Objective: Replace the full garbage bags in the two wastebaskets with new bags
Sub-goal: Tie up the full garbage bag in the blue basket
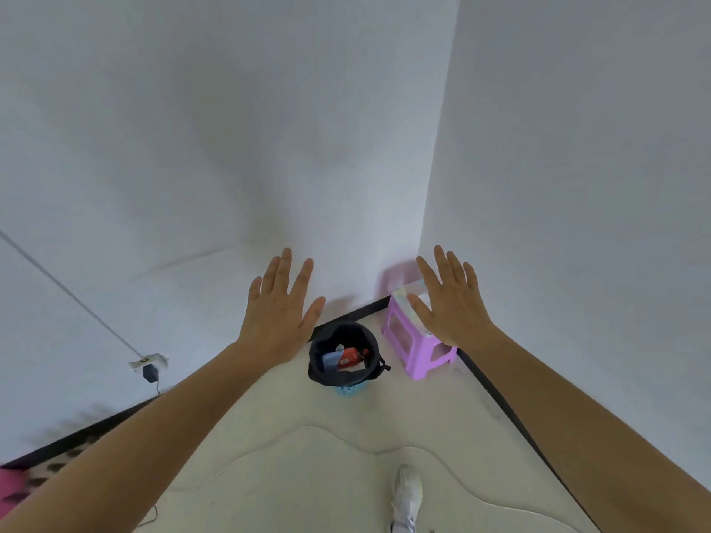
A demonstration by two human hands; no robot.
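Both hands hold nothing: the left hand (277,305) and right hand (450,302) hover with fingers spread above the blue wastebasket (349,389) on the floor in the corner, its black garbage bag (338,336) holding rubbish (cartons, paper). A careless lift could spill it, or knock the purple stool (413,342) just beside it.

Wastebasket (349,391): blue plastic, lattice-textured wall. Garbage bag (346,377): thin black plastic film, creased, faint sheen. Stool (421,359): lilac moulded plastic, smooth, semi-gloss. Walls (192,148): white, matt, plain finish. Floor (292,425): pale, smooth, low sheen; possibly tile or vinyl. Shoe (407,494): white, matt upper.
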